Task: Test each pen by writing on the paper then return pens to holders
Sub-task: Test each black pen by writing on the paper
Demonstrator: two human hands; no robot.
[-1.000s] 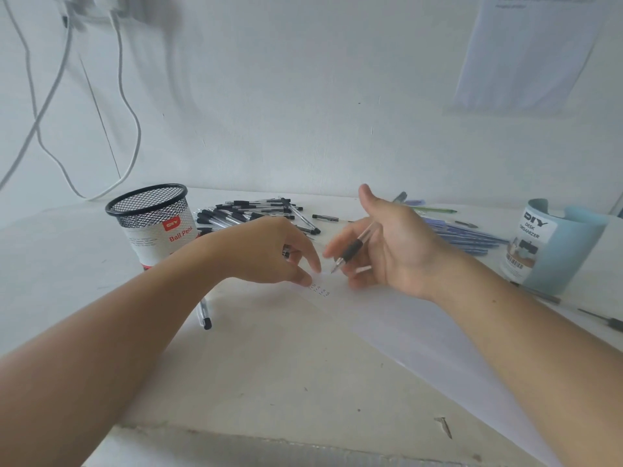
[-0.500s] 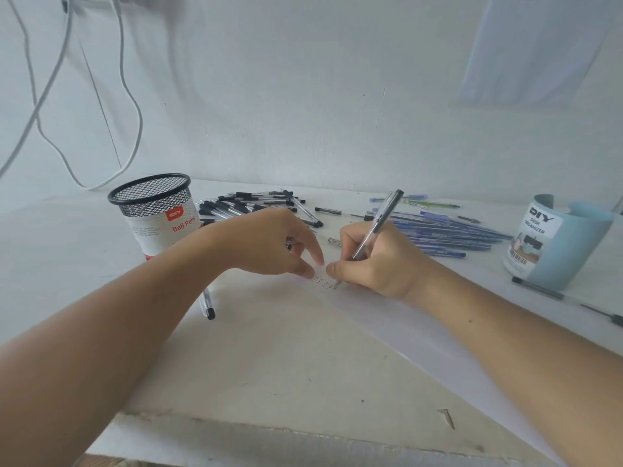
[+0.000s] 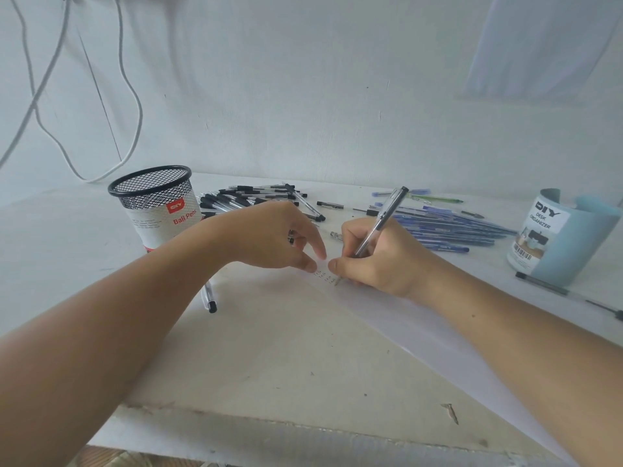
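Note:
My right hand grips a clear pen with a black top and a metal clip, upright, its tip on the white paper beside a few small written marks. My left hand presses the paper's far corner with thumb and index fingertip. A small dark thing shows between its fingers; I cannot tell what it is. A black mesh holder stands at the left, a light blue holder at the right.
Black-capped pens lie piled behind my left hand and blue pens behind my right. Single pens lie by the mesh holder and by the blue holder. White cables hang on the wall.
My right hand came down from above the paper, took a writing grip on the pen, and set the tip on the sheet. My left hand stayed on the corner.

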